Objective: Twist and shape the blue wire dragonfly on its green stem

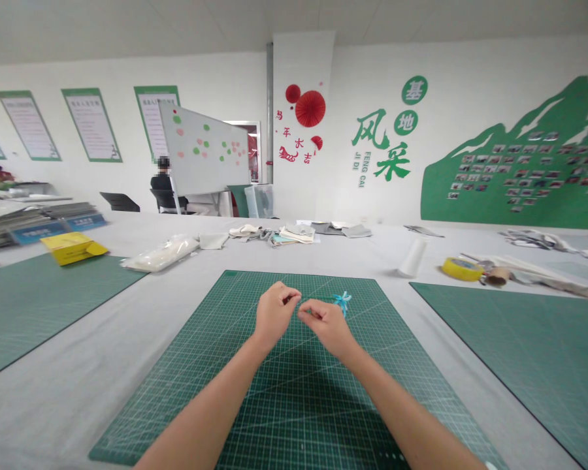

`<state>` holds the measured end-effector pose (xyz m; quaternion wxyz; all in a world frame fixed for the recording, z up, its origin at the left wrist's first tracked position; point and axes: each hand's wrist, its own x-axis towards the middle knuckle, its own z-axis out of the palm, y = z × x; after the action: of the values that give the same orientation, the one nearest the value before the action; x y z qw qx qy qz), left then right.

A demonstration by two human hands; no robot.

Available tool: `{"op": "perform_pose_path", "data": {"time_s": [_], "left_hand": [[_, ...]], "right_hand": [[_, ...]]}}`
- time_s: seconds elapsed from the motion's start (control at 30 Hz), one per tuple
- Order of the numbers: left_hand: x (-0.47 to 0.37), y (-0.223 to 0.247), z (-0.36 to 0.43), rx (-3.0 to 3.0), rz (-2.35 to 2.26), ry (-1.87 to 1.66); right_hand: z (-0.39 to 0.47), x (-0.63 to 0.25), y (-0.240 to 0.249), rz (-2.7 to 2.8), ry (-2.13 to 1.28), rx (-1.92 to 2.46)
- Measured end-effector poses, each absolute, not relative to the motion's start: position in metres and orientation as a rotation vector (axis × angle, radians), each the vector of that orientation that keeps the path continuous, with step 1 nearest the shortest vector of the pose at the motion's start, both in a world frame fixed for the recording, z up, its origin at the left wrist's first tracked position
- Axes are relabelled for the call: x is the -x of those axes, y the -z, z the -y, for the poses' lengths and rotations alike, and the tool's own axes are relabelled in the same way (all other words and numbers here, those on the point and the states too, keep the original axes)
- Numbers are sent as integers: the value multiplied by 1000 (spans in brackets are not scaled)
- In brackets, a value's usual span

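Both of my hands are raised over the green gridded cutting mat (294, 405), fingertips nearly meeting. My left hand (276, 313) is closed in a pinch of thumb and forefinger; whatever it holds is too small to make out. My right hand (327, 324) pinches in the same way, just right of the left and slightly lower, and its contents cannot be made out either. Beside the right hand, a light-blue ribbon-like bow (342, 301) shows, partly covered by that hand.
A clear plastic packet (164, 253) and a yellow box (73, 248) lie to the left. Fabric pieces (294, 234) are heaped behind the mat. Yellow tape (462, 268) and a white roll (412, 258) stand right. Further mats (534, 346) flank mine. A person (163, 183) sits beyond the table.
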<state>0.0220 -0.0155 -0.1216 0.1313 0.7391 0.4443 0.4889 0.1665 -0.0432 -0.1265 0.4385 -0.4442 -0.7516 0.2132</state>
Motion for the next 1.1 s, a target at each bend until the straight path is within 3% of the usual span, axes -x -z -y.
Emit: {"op": "perform_pose_path", "data": {"time_s": [0.37, 0.57, 0.67, 0.9, 1.1], "left_hand": [[-24, 117, 24, -2528, -1147, -1163], [-23, 116, 23, -2600, -1000, -1071], [-22, 114, 22, -2484, -921, -1086], [-21, 112, 18, -2192, -808, -1135], [-20, 112, 16, -1983, -774, -1127]], "right_hand": [[41, -185, 113, 1797, -320, 1164], [30, -196, 116, 1756, -371, 1181], [22, -203, 119, 1686, -549, 1152], [16, -223, 123, 1409, -1351, 988], [15, -219, 123, 1334, -1521, 942]]}}
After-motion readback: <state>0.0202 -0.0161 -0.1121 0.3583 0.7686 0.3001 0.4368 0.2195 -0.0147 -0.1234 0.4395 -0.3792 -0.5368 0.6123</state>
